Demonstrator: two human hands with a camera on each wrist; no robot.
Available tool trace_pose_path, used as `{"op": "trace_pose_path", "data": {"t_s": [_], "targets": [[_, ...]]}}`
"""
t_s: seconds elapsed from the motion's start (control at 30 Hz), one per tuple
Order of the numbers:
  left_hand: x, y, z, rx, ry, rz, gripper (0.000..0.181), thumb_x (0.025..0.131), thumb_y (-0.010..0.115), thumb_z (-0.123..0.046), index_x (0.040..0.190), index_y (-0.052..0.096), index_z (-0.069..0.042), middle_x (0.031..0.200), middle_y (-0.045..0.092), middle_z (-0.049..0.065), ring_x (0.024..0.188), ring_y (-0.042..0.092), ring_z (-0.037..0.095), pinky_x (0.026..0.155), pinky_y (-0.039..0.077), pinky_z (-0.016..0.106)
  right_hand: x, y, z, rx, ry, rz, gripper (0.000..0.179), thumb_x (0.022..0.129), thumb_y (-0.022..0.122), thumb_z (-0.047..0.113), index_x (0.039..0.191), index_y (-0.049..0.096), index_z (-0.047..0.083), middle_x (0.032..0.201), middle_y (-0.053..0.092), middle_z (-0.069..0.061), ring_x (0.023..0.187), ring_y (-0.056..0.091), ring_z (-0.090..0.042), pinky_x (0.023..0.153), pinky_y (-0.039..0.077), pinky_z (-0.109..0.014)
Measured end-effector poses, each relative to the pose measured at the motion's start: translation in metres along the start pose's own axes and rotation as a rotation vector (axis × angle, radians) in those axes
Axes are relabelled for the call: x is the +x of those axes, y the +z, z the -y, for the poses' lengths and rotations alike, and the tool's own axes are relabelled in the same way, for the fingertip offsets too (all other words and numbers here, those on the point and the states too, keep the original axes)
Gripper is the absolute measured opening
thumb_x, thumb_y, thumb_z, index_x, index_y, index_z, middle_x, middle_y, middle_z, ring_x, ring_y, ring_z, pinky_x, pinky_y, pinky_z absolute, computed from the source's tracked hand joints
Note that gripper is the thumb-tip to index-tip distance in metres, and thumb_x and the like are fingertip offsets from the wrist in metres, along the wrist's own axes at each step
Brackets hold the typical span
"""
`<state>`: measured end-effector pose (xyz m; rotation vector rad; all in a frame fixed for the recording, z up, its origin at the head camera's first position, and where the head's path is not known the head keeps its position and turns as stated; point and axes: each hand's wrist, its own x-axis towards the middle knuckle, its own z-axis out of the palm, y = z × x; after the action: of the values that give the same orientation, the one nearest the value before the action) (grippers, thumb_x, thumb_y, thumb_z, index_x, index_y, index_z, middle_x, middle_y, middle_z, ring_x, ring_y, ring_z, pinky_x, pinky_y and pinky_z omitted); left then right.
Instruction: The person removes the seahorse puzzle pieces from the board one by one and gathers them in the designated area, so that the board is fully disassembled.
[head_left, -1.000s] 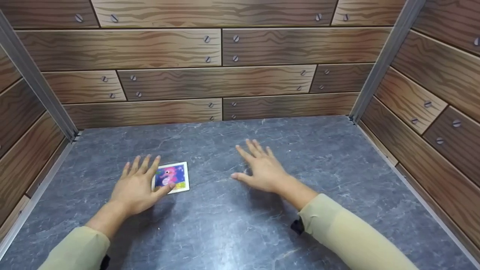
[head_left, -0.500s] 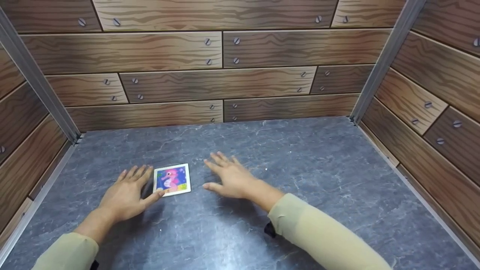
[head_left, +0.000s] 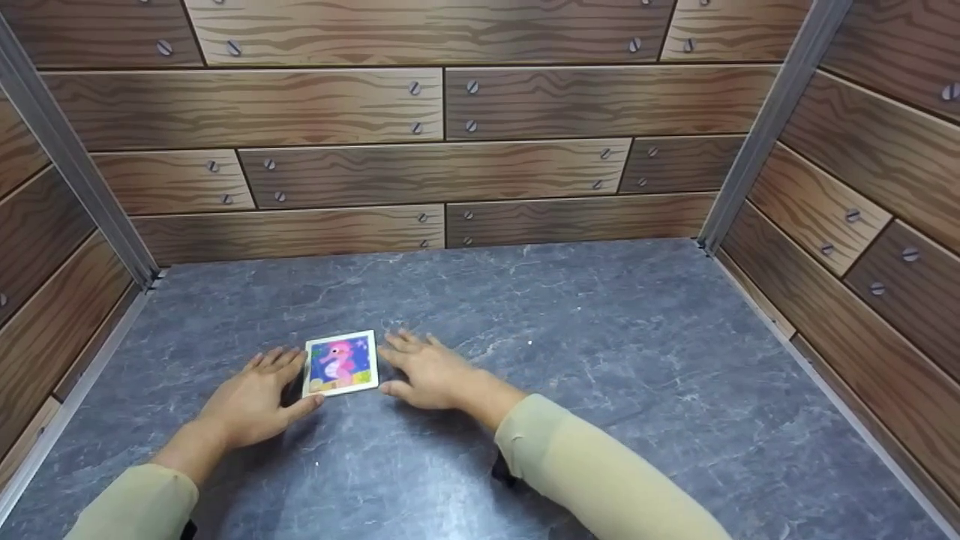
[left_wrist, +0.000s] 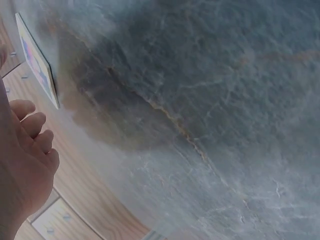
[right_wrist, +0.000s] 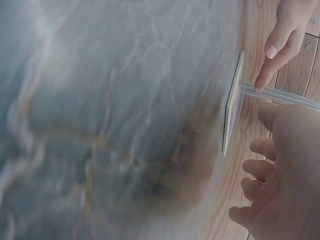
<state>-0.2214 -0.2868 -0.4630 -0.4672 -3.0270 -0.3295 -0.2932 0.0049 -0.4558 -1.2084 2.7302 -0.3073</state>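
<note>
A small square picture board [head_left: 340, 364] with a white border shows a pink seahorse on blue. It lies flat on the grey marbled table, seen edge-on as a thin board [left_wrist: 37, 62] in the left wrist view. My left hand [head_left: 250, 403] is at its left side, fingers extended, with the fingertips by the left edge and the thumb by the near left corner. On the opposite side my right hand [head_left: 431, 375] reaches in with fingers spread, its fingertips right by the right edge. The right wrist view shows the board [right_wrist: 233, 107] between both hands.
Wood-print panels [head_left: 420, 172] form walls at the back and both sides. Grey metal posts [head_left: 757, 127] stand in the back corners. The marbled tabletop [head_left: 600, 322] extends around the board, with a few tiny white specks on it.
My right hand has moved left and nearer, up to the board's right edge. My left hand has drawn back left, uncovering the board's left part. The board stays in nearly the same place.
</note>
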Motion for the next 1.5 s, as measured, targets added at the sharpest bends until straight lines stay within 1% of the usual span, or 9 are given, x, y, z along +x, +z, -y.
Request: {"op": "trace_pose_path", "data": {"t_s": [0.27, 0.47, 0.6, 0.73, 0.9, 1.0, 1.1, 1.3, 1.5], "targets": [[0.000, 0.004, 0.002, 0.008, 0.006, 0.037, 0.088, 0.102, 0.056, -0.066, 0.150, 0.054, 0.007, 0.154, 0.051, 0.030, 0.145, 0.042, 0.054, 0.119, 0.032, 0.066, 0.010, 0.010, 0.010, -0.008, -0.013, 0.071, 0.067, 0.110, 0.050, 0.051, 0.166, 0.038, 0.015, 0.173, 0.027, -0.005, 0.161, 0.019, -0.024, 0.128, 0.018, -0.055], [0.001, 0.005, 0.002, 0.003, 0.007, 0.045, 0.086, 0.101, 0.058, -0.065, 0.148, 0.057, 0.007, 0.152, 0.054, 0.029, 0.144, 0.044, 0.054, 0.119, 0.031, 0.066, 0.012, 0.012, 0.012, -0.019, -0.033, 0.103, 0.067, 0.110, 0.049, 0.050, 0.166, 0.038, 0.014, 0.173, 0.029, -0.002, 0.162, 0.018, -0.024, 0.128, 0.017, -0.054], [0.002, 0.006, 0.001, -0.006, 0.002, 0.071, 0.087, 0.101, 0.057, -0.067, 0.148, 0.057, 0.006, 0.151, 0.055, 0.029, 0.144, 0.044, 0.054, 0.118, 0.033, 0.067, 0.011, 0.013, 0.012, -0.032, -0.033, 0.119, 0.067, 0.110, 0.049, 0.051, 0.166, 0.038, 0.015, 0.173, 0.029, -0.002, 0.161, 0.019, -0.024, 0.128, 0.017, -0.053], [0.002, 0.007, -0.001, -0.008, -0.003, 0.085, 0.088, 0.101, 0.057, -0.067, 0.148, 0.057, 0.007, 0.152, 0.054, 0.030, 0.143, 0.045, 0.054, 0.114, 0.037, 0.069, 0.011, 0.014, 0.013, -0.027, -0.031, 0.121, 0.066, 0.111, 0.049, 0.049, 0.165, 0.038, 0.014, 0.173, 0.030, -0.002, 0.161, 0.020, -0.024, 0.129, 0.017, -0.050], [0.003, 0.009, -0.003, 0.022, 0.033, 0.079, 0.088, 0.101, 0.058, -0.064, 0.146, 0.057, 0.011, 0.148, 0.055, 0.033, 0.140, 0.048, 0.055, 0.112, 0.040, 0.067, 0.011, 0.013, 0.014, -0.013, -0.042, 0.120, 0.063, 0.112, 0.048, 0.044, 0.165, 0.039, 0.012, 0.172, 0.031, -0.004, 0.161, 0.022, -0.023, 0.129, 0.017, -0.047], [0.004, 0.009, -0.005, 0.040, 0.046, 0.094, 0.088, 0.101, 0.057, -0.064, 0.145, 0.056, 0.012, 0.148, 0.055, 0.033, 0.139, 0.049, 0.054, 0.113, 0.040, 0.066, 0.009, 0.012, 0.013, -0.011, -0.052, 0.120, 0.061, 0.113, 0.047, 0.042, 0.164, 0.040, 0.011, 0.171, 0.032, -0.005, 0.160, 0.023, -0.022, 0.129, 0.017, -0.045], [0.005, 0.009, -0.009, 0.049, 0.055, 0.104, 0.087, 0.102, 0.056, -0.063, 0.145, 0.056, 0.013, 0.147, 0.055, 0.034, 0.140, 0.049, 0.053, 0.116, 0.038, 0.064, 0.005, 0.011, 0.011, -0.009, -0.059, 0.125, 0.058, 0.113, 0.047, 0.039, 0.164, 0.041, 0.010, 0.171, 0.034, -0.006, 0.160, 0.024, -0.022, 0.129, 0.016, -0.043], [0.008, 0.011, -0.017, 0.079, 0.083, 0.097, 0.086, 0.102, 0.056, -0.063, 0.142, 0.058, 0.014, 0.144, 0.058, 0.034, 0.138, 0.052, 0.051, 0.116, 0.039, 0.062, -0.002, 0.009, 0.006, -0.007, -0.068, 0.121, 0.054, 0.114, 0.049, 0.033, 0.162, 0.045, 0.010, 0.169, 0.037, -0.008, 0.159, 0.026, -0.024, 0.129, 0.017, -0.041], [0.008, 0.014, -0.027, 0.077, 0.099, 0.084, 0.083, 0.102, 0.056, -0.061, 0.140, 0.060, 0.013, 0.142, 0.060, 0.032, 0.136, 0.055, 0.049, 0.115, 0.041, 0.060, -0.010, 0.010, -0.002, -0.020, -0.079, 0.084, 0.050, 0.112, 0.054, 0.030, 0.159, 0.050, 0.012, 0.166, 0.042, -0.008, 0.157, 0.032, -0.026, 0.128, 0.022, -0.040]]}}
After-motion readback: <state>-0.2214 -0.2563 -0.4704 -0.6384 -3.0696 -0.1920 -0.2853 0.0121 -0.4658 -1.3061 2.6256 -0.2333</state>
